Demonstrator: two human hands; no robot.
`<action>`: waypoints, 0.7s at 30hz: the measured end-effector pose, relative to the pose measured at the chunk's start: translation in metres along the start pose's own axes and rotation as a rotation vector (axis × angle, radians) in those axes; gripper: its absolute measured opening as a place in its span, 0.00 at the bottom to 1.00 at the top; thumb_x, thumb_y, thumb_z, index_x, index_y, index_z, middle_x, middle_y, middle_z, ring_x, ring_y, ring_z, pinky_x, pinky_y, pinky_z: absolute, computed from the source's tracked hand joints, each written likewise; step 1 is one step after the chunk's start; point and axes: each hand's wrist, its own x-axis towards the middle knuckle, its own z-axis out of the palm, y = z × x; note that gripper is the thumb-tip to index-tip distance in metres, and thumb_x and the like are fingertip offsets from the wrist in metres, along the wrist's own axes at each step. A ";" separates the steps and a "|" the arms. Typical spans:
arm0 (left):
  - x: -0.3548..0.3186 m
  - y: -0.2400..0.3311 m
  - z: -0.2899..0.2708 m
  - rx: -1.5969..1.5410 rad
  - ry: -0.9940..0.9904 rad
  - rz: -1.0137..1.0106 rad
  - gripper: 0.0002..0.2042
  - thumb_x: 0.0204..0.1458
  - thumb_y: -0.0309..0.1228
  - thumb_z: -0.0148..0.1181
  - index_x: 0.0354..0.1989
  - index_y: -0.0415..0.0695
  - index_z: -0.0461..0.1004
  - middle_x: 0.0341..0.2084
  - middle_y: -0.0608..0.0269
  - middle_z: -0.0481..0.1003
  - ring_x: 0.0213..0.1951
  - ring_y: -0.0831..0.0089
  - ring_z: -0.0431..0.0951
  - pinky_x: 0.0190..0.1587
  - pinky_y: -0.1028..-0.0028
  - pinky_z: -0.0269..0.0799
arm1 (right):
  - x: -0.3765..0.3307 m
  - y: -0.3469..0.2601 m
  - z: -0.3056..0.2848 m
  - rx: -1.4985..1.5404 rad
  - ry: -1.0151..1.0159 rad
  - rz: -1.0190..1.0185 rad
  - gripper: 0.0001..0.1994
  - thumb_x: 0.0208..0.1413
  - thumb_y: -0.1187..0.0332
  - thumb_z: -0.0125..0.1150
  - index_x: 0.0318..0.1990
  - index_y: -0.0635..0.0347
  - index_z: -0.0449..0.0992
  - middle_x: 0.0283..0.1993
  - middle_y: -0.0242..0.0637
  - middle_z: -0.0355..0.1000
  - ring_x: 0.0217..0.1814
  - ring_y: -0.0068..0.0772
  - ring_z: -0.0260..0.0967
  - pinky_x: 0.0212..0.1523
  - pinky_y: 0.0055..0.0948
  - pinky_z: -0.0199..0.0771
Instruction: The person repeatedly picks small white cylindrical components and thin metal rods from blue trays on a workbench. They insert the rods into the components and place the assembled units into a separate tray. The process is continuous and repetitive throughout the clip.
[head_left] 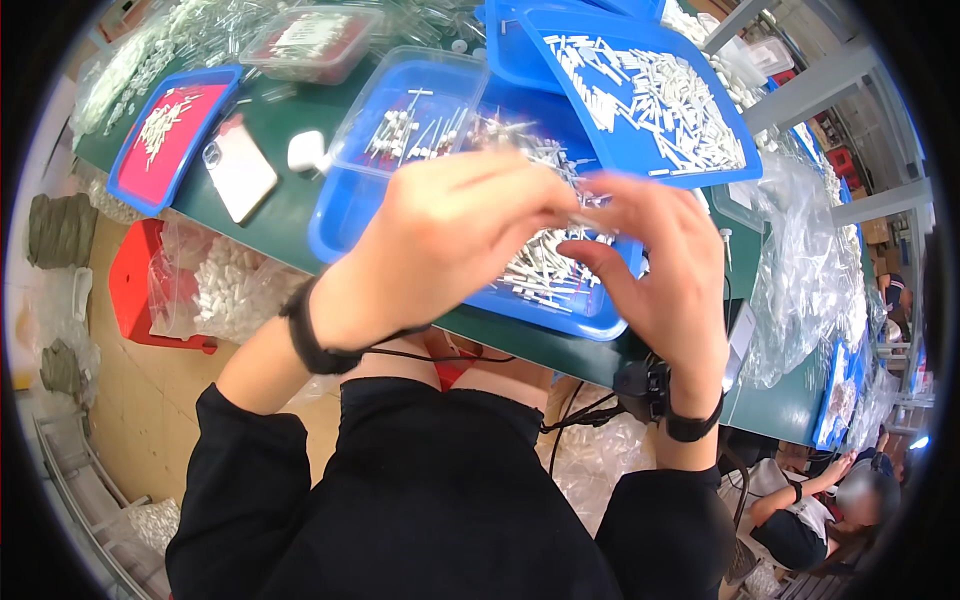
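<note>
My left hand [465, 215] and my right hand [660, 250] meet above a blue tray [335, 215] of small parts. The fingers of the left are bent together in a pinch; those of the right curl toward its thumb. Between the fingertips is a small whitish piece, too blurred to make out. Below them lies a heap of thin white stick-like parts [548, 270]. On the tray's far left side rests a clear plastic box [355, 140] with white parts on thin pins [410, 130]. Motion smears the fingertips.
Another blue tray [720, 110] full of short white tubes overlaps the far right. To the left are a pink-lined blue tray [180, 120], a phone [240, 175] and a white case [307, 150]. Plastic bags [790, 270] lie at right; a person [815, 510] sits beyond.
</note>
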 end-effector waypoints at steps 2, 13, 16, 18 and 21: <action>-0.001 -0.017 -0.002 0.024 -0.065 -0.063 0.06 0.46 0.23 0.64 0.33 0.40 0.79 0.29 0.58 0.79 0.31 0.65 0.80 0.33 0.73 0.74 | 0.011 0.016 0.003 0.097 0.036 0.147 0.23 0.40 0.62 0.73 0.45 0.56 0.73 0.32 0.34 0.76 0.33 0.36 0.71 0.33 0.31 0.70; -0.002 -0.141 -0.018 0.524 -0.639 -0.725 0.10 0.43 0.29 0.63 0.32 0.37 0.79 0.28 0.48 0.78 0.32 0.56 0.79 0.38 0.66 0.74 | 0.041 0.150 0.040 -0.192 -0.141 0.306 0.16 0.46 0.62 0.64 0.41 0.61 0.77 0.35 0.45 0.76 0.37 0.45 0.75 0.40 0.37 0.73; -0.012 -0.155 -0.011 0.591 -0.544 -0.618 0.08 0.42 0.28 0.62 0.29 0.36 0.79 0.25 0.46 0.77 0.32 0.55 0.80 0.37 0.65 0.74 | 0.049 0.144 0.046 -0.163 -0.157 0.365 0.14 0.45 0.62 0.63 0.38 0.60 0.78 0.35 0.45 0.76 0.37 0.47 0.75 0.39 0.38 0.73; -0.004 -0.148 -0.008 0.552 -0.574 -0.720 0.09 0.44 0.28 0.59 0.31 0.35 0.77 0.27 0.43 0.77 0.34 0.51 0.79 0.39 0.60 0.75 | 0.051 0.135 0.043 -0.107 -0.134 0.415 0.13 0.45 0.62 0.63 0.36 0.59 0.78 0.34 0.45 0.77 0.36 0.46 0.75 0.39 0.37 0.73; -0.001 -0.148 -0.006 0.552 -0.612 -0.776 0.10 0.45 0.29 0.58 0.33 0.35 0.76 0.31 0.41 0.77 0.37 0.48 0.78 0.41 0.58 0.74 | 0.051 0.142 0.046 -0.110 -0.122 0.412 0.12 0.46 0.63 0.62 0.37 0.58 0.77 0.32 0.42 0.77 0.34 0.45 0.75 0.38 0.37 0.73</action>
